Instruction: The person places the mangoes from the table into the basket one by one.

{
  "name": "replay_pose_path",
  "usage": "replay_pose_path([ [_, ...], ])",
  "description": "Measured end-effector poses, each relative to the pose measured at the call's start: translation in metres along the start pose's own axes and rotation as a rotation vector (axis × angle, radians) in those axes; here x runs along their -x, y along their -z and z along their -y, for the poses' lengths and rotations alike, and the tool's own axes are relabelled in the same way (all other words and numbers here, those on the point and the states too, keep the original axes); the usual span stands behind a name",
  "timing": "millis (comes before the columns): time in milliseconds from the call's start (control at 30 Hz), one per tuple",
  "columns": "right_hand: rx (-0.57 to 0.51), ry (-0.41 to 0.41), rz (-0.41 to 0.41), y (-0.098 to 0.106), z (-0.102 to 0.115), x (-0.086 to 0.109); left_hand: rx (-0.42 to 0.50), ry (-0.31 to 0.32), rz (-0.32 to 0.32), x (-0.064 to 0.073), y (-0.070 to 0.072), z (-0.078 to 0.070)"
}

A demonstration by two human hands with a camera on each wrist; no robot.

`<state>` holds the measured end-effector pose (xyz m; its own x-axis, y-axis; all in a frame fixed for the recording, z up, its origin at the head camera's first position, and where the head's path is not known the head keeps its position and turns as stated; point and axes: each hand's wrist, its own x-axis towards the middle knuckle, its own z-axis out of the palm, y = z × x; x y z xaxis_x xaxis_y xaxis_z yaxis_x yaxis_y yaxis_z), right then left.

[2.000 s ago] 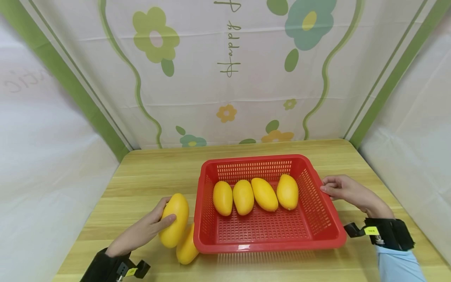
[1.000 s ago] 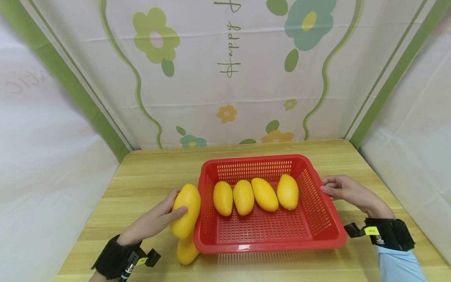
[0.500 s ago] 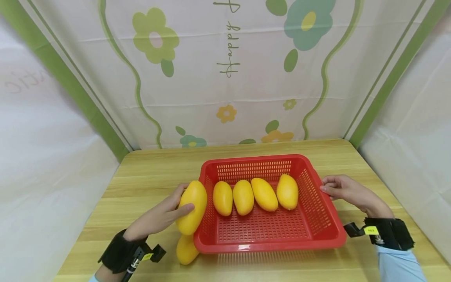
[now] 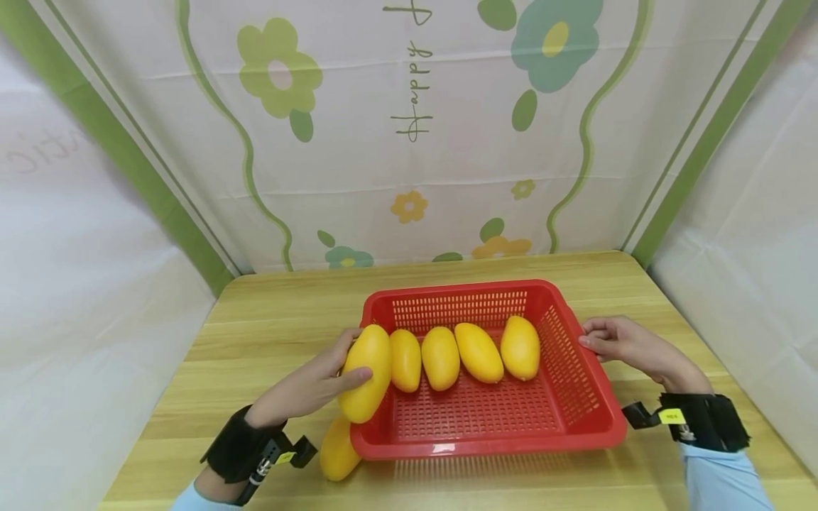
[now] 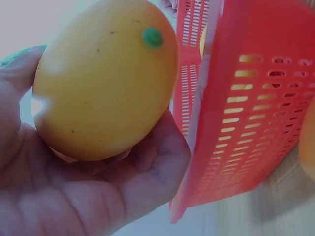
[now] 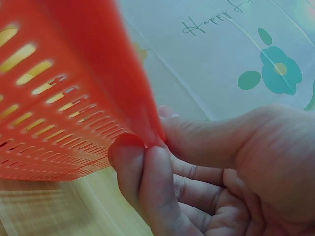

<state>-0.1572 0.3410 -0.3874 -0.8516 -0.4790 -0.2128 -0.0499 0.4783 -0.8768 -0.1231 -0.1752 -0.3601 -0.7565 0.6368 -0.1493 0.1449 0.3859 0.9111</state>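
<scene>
My left hand [image 4: 319,380] grips a yellow mango [image 4: 368,372] above the left rim of the red plastic basket [image 4: 486,448]. A small green spot shows on this mango [image 5: 106,78] in the left wrist view, with fingers curled under it and the thumb along its side. Inside the basket several mangoes [image 4: 441,358] lie side by side in a row toward the back. Another mango [image 4: 339,451] rests on the table against the basket's left outer side. At the basket's right rim my right hand [image 4: 626,351] pinches the edge between thumb and fingers, plain in the right wrist view.
The basket stands on a wooden table [image 4: 268,305]. Behind it hangs a white cloth [image 4: 358,156] with printed flowers, and white side panels close in left and right. The basket's front part shows bare mesh floor.
My left hand has carried its mango to the right, from beside the basket to over its left rim. The right hand stays at the right rim, and the basket has not moved.
</scene>
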Motion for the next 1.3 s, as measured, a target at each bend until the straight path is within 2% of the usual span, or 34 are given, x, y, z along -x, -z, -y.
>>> replay_pose_path([
  [367,0.003,0.011,0.000,0.000,-0.001,0.000,-0.056,-0.012,0.011,-0.014,-0.005,-0.008],
  [667,0.014,0.012,-0.001,0.000,-0.004,-0.001,-0.132,-0.007,0.059,-0.028,-0.010,-0.011],
  [1000,0.005,0.017,0.005,0.000,-0.004,-0.001,-0.239,0.037,0.094,-0.042,-0.019,-0.014],
  [1300,-0.010,0.027,0.010,0.000,-0.003,-0.001,-0.300,0.073,0.168,-0.051,-0.026,-0.019],
])
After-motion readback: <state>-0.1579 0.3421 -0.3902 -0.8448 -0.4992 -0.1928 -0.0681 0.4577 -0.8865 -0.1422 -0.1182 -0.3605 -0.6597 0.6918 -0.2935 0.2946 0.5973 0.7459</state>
